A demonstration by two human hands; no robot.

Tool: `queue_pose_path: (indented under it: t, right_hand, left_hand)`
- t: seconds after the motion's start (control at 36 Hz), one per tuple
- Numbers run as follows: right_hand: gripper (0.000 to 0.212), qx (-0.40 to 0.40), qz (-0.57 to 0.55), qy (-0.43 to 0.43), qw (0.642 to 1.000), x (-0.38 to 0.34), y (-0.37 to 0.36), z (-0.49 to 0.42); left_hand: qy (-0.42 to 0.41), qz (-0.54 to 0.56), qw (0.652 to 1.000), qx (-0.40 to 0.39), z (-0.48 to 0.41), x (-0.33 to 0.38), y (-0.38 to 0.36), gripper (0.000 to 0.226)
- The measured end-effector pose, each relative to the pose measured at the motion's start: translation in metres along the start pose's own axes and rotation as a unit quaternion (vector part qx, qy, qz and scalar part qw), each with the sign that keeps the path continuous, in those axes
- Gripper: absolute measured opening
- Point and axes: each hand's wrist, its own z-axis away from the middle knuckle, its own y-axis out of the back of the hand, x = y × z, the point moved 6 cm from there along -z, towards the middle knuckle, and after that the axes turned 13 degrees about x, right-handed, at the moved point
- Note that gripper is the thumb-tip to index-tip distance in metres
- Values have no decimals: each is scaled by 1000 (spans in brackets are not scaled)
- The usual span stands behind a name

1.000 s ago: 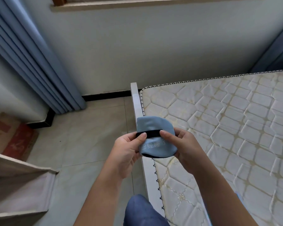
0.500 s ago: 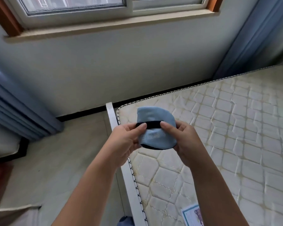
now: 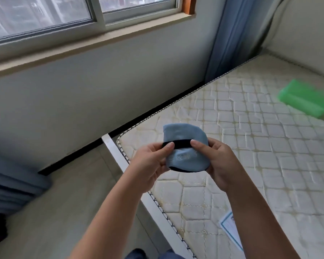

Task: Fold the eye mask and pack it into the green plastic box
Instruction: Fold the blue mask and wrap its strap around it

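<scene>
The mask (image 3: pixel 184 146), pale blue and folded in half, is held in the air above the near-left corner of the mattress (image 3: pixel 251 156). Its rounded end points up and away from the person, the dark-edged lower curve toward them, so its long axis runs roughly away from the viewer. A black strap (image 3: pixel 181 143) crosses it from side to side. The left hand (image 3: pixel 151 163) pinches the mask's left edge, thumb on the strap; the right hand (image 3: pixel 216 161) pinches the right edge the same way. The green box (image 3: pixel 303 99), blurred, lies on the mattress well beyond the mask to the right.
</scene>
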Motion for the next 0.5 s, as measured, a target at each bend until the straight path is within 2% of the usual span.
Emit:
queue_pose_path:
  t: [0.14,0.25,0.39,0.5]
  right_hand:
    - [17,121,-57,39,990,4,13,42]
    - [34,217,-96,49,970,10,31,85]
    - [30,352,-131,79,923,23,61,153]
    - [12,429,-154,88,886,34,81,202]
  left_hand:
    - [20,-79,991,-105,12,1,-12,16]
    - [48,-131,975,-175,29,-11,-28,17]
    - [100,-193,932,-289,64,-43,-60,18]
    - [120,-237,893,-364,93,-69,-82,16]
